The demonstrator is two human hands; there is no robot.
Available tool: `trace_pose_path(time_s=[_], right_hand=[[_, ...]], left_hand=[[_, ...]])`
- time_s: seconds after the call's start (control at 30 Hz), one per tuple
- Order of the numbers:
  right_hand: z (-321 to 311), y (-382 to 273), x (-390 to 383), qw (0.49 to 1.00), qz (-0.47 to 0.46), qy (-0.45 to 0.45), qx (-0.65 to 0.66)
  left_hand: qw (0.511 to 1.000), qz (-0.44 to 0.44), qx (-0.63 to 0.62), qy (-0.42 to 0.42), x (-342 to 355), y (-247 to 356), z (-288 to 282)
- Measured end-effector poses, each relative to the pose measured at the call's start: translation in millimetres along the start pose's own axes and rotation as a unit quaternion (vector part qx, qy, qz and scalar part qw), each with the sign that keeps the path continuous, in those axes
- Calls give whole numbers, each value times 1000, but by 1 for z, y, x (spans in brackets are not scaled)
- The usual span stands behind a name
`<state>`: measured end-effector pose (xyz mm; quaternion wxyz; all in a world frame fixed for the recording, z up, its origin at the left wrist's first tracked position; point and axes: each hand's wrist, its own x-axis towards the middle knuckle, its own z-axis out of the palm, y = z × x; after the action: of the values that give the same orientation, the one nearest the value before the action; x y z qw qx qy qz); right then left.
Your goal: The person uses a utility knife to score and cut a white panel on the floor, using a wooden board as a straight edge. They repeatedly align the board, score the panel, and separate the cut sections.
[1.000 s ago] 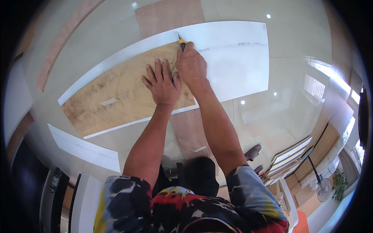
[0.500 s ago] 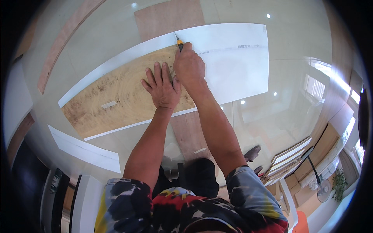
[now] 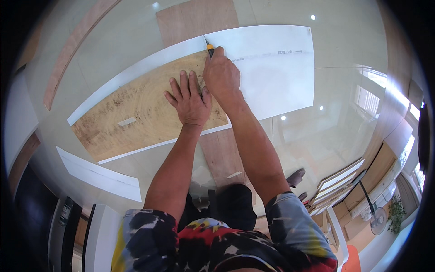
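Observation:
A long white sheet (image 3: 278,77) lies on the floor, with a brown wood-toned board (image 3: 149,99) on top of its left part. My left hand (image 3: 191,103) presses flat on this board near its right end, fingers spread. Just to its right, my right hand (image 3: 222,72) is closed around a utility knife (image 3: 210,48) with a yellow and black body. The knife's tip rests at the white sheet's far edge, beyond the board's far right corner. A small pale strip (image 3: 127,121) lies on the board.
Under the sheet runs a reddish-brown plank (image 3: 195,20), showing beyond it and again near my legs. A narrow white offcut (image 3: 99,174) lies at the lower left. A long curved-looking wood strip (image 3: 74,50) is at the upper left. At right stand stacked panels (image 3: 337,186) and a fan (image 3: 377,221).
My right hand and the knife have shifted very slightly away from me, to the sheet's far edge. The left hand keeps its place on the board.

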<state>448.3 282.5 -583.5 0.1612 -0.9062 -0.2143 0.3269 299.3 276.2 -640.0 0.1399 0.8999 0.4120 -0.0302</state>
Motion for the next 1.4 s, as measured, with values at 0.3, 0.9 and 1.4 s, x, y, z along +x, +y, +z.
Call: trace_pose_path(time_s=[0.3,0.9,1.4], right_hand=[[-4,2,-3,1000,11,-25,11],[8,41,-70,998,15,-43,31],[38,113,-183,991,71,-70,89]], left_hand=[[1000,-1,8,-9,1,1,-2],[999,16,0,30,1,-1,0],[999,19,34,30,2,2,-2]])
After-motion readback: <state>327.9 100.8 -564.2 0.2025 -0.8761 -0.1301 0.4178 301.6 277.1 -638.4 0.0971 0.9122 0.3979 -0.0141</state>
